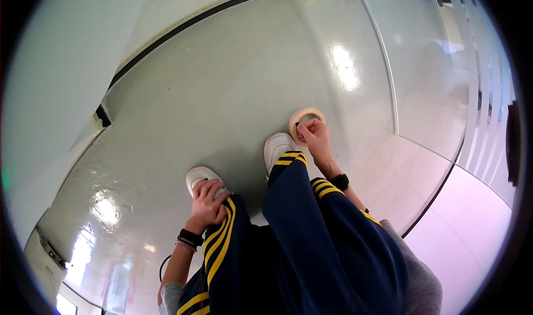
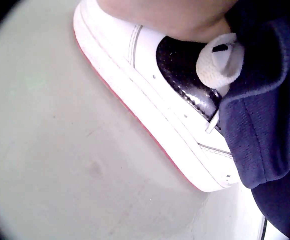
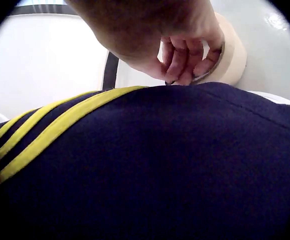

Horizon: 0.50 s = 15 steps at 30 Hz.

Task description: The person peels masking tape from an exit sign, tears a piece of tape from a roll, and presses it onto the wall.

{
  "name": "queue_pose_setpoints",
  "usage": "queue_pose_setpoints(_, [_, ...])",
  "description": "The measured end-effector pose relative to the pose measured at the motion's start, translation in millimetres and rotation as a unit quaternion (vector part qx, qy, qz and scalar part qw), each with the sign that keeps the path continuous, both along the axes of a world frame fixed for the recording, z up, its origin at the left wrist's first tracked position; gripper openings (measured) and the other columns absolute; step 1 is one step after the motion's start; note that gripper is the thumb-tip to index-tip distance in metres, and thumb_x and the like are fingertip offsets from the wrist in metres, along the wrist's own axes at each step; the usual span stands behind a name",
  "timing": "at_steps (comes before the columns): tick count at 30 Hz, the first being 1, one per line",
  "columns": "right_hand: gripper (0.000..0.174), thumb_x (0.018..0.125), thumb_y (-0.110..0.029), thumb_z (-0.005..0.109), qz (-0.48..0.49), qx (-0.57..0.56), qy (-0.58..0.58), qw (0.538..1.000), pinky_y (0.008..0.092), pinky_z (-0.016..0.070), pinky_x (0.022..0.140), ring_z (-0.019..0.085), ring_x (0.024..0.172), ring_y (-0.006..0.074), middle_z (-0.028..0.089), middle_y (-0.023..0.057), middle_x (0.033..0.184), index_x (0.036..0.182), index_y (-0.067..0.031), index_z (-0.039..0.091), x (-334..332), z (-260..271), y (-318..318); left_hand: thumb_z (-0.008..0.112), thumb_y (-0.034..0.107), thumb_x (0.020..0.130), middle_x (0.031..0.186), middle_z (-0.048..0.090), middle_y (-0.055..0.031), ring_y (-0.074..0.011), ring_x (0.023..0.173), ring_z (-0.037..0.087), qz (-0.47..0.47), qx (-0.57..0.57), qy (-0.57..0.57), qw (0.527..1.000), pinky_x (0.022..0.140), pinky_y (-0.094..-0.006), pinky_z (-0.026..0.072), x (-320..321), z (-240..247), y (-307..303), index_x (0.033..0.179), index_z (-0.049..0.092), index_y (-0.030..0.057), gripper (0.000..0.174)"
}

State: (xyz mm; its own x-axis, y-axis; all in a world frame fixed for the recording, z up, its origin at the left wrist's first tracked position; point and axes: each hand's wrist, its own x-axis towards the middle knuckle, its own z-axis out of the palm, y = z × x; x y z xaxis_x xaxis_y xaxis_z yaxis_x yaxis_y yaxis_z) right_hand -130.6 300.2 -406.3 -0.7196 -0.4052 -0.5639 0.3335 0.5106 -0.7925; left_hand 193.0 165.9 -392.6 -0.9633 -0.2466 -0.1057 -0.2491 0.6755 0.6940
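Observation:
In the head view my right hand (image 1: 314, 137) is at a beige roll of tape (image 1: 306, 112) on the floor. Its fingers curl over the roll's opening and rim. The right wrist view shows the bent fingers (image 3: 185, 57) against the inside of the tape roll (image 3: 232, 52). A dark spot shows at the fingertips; I cannot tell what it is. My left hand (image 1: 206, 203) rests over a white shoe (image 1: 195, 176) and a navy trouser cuff. From the left wrist, that shoe (image 2: 150, 105) shows a black glossy panel and a white lace loop (image 2: 222, 70).
The other white shoe (image 1: 277, 147) stands close left of the roll. Navy trousers (image 1: 300, 215) with yellow stripes fill the lower middle. Around the feet is a glossy grey floor (image 1: 233, 71), bounded by a wall on the left and glass panels (image 1: 427, 65) on the right.

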Motion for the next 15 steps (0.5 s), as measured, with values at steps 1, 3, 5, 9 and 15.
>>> queue_pose_setpoints(1, [0.014,0.084,-0.009,0.064,0.001,-0.001,0.000,1.000,0.0214,0.0465,0.057,0.057,0.061,0.0082,0.061,0.0034,0.070,0.076,-0.0003,0.056,0.6,-1.6,0.7,0.053,0.019,0.065,0.112,0.057,-0.0101,-0.0280,0.115,0.048,0.002,0.001,0.006,1.000,0.103,-0.0496,0.0309,-0.3,0.3,-0.5,0.095,0.066,0.0098,0.034])
queue_pose_setpoints(3, [0.015,0.083,-0.009,0.064,0.018,0.003,0.025,1.000,0.0230,0.0461,0.057,0.057,0.062,0.0083,0.060,0.0030,0.068,0.075,-0.0002,0.055,0.4,-3.8,1.8,0.053,0.019,0.064,0.112,0.057,-0.0100,-0.0281,0.115,0.048,0.005,0.001,0.010,1.000,0.103,-0.0495,0.0310,-0.1,1.0,-1.5,0.095,0.066,0.0098,0.034])
queue_pose_setpoints(5, [0.015,0.083,-0.009,0.064,0.050,0.016,0.055,0.997,0.0238,0.0458,0.057,0.057,0.061,0.0088,0.060,0.0037,0.068,0.075,0.0005,0.055,1.5,-0.4,3.7,0.053,0.020,0.065,0.112,0.057,-0.0100,-0.0282,0.115,0.049,0.007,0.003,0.009,1.000,0.103,-0.0494,0.0311,-0.3,1.3,-1.1,0.095,0.066,0.0097,0.035])
queue_pose_setpoints(9, [0.016,0.082,-0.009,0.064,0.134,0.079,0.147,0.977,0.0260,0.0449,0.056,0.055,0.059,0.0109,0.060,0.0057,0.066,0.076,0.0020,0.055,6.8,18.4,1.3,0.052,0.020,0.064,0.111,0.057,-0.0101,-0.0294,0.113,0.049,0.009,0.003,0.016,1.000,0.101,-0.0504,0.0301,0.1,-3.0,1.1,0.095,0.066,0.0114,0.035])
queue_pose_setpoints(15, [0.013,0.079,-0.008,0.065,0.163,0.114,0.170,0.965,0.0297,0.0451,0.056,0.057,0.059,0.0158,0.060,0.0091,0.066,0.076,0.0010,0.056,8.6,15.1,13.7,0.053,0.019,0.066,0.113,0.057,-0.0104,-0.0283,0.116,0.048,0.002,0.009,0.006,1.000,0.103,-0.0496,0.0311,-0.4,-0.7,-1.0,0.097,0.066,0.0097,0.035])
